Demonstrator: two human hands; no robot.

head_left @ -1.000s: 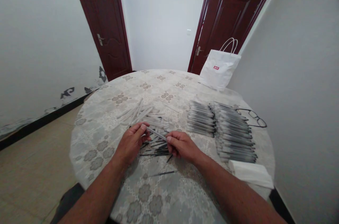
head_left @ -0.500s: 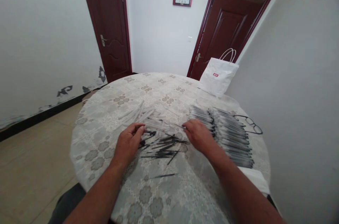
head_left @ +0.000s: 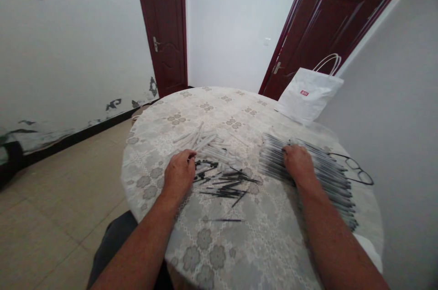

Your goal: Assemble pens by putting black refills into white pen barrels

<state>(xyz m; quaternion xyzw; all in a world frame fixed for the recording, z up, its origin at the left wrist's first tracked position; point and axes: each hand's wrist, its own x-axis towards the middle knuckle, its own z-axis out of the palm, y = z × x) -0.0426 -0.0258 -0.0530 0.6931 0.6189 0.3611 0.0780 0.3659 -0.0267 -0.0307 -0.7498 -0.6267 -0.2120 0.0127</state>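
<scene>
My left hand [head_left: 179, 172] is closed at the left edge of a pile of white pen barrels [head_left: 205, 143]. Its fingers are curled in, and whatever they pinch is too small to make out. Beside it lie small black pen parts [head_left: 207, 164], with thin dark refills [head_left: 229, 185] spread nearer to me. My right hand [head_left: 298, 163], slightly blurred, is over the rows of pens [head_left: 275, 157] on the right. Its fingertips are pressed together on a pen at the row's far end. The hand covers most of that pen.
A patterned cloth covers the round table [head_left: 267, 244]. One refill [head_left: 228, 220] lies apart, closer to me. Eyeglasses [head_left: 359, 171] are at the right, beyond the pens. A white paper bag [head_left: 310, 96] stands at the back right, near the wall.
My right hand has moved right, from beside the refills to over the rows of pens. My left hand stays by the pile. The view has turned left and down.
</scene>
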